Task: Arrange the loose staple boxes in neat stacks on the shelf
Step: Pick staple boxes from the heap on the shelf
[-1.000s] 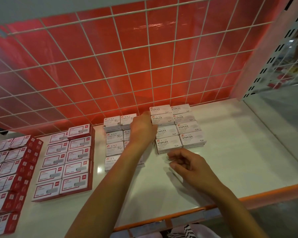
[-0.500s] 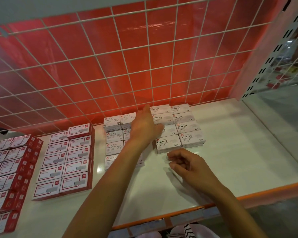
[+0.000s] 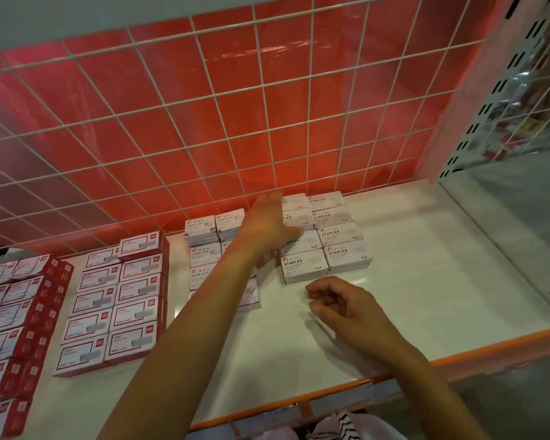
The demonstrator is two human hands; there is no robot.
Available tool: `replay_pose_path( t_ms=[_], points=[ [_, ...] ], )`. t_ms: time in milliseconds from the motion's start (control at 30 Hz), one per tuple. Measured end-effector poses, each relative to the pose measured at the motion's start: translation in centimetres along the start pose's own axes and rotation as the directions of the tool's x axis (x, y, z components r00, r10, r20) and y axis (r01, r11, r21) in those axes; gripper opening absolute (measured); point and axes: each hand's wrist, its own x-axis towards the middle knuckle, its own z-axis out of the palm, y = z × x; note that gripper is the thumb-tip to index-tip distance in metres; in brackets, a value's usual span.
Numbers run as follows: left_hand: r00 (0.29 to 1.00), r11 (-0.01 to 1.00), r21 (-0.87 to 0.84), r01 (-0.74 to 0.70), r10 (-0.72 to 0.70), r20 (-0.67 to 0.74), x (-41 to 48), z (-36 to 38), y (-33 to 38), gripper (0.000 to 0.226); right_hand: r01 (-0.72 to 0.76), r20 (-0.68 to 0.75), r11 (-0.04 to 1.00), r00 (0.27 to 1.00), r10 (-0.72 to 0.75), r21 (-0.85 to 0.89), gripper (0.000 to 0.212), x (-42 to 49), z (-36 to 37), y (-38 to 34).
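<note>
paper clip boxes (image 3: 202, 230) sit just left of the staple boxes (image 3: 342, 236), red-and-white boxes (image 3: 115, 296) further left, wire grid (image 3: 204, 122) behind. left hand (image 3: 272, 223) reaches across the paper clips, hiding some, fingers stretched flat over the staples' left column at the back of the shelf (image 3: 426, 265). right hand (image 3: 340, 304) rests loosely curled just in front, holding nothing.

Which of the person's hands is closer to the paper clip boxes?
Left. The left hand is at the right edge of the paper clip boxes, its forearm crossing over them. The right hand is over the shelf in front of the staples boxes, farther right.
</note>
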Motion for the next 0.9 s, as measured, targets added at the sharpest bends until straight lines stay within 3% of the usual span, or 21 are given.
replay_pose_path(
  t_ms=[100, 267, 500, 900],
  points=[
    [1.0, 1.0, -0.009, -0.009, 0.009, -0.028, -0.6, -0.3, -0.2, 0.09, 0.0, 0.0, 1.0, 1.0, 0.0, -0.002, 0.024, 0.0, 0.0, 0.0],
    [0.991, 0.993, 0.117, -0.006, 0.021, -0.131, -1.9, -1.6, -1.5, 0.056, -0.011, 0.006, 1.0, 1.0, 0.011, -0.015, 0.023, 0.0, 0.0, 0.0],
    [0.996, 0.916, 0.389, 0.094, -0.09, -0.028, -3.2, -3.9, -4.8, 0.042, 0.003, 0.014, 1.0, 1.0, -0.003, -0.023, 0.023, -0.2, 0.1, -0.1],
    [0.998, 0.949, 0.309, 0.053, -0.046, -0.031, -3.2, -4.1, -6.4, 0.046, 0.014, 0.009, 1.0, 1.0, -0.014, -0.025, 0.024, -0.6, 0.2, -0.3]
  ],
)
